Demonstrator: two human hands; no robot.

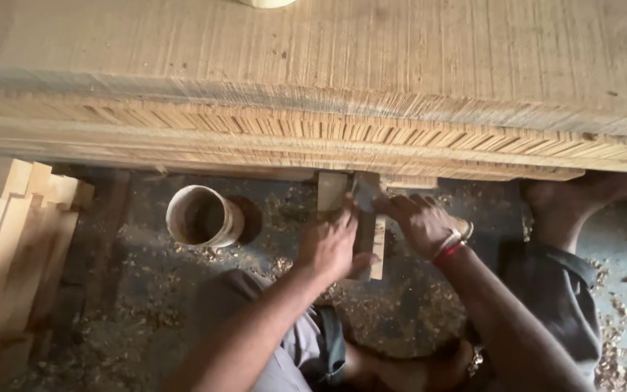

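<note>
While its long axis runs twelve-to-six, wooden strip (pixel 377 247) stands between both hands: left hand (pixel 330 243) clamped at nine o'clock, right hand (pixel 422 221) gripping at two.

Both hands cover most of the wooden strip (pixel 377 250); a pale round object (pixel 266 3) (kind unclear) is cut off at the bench's far edge.

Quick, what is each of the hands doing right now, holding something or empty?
Left hand: closed around the upright wooden piece, gripping its side.
Right hand: fingers curled on the top of the same piece, beside a flat metal blade.
</note>
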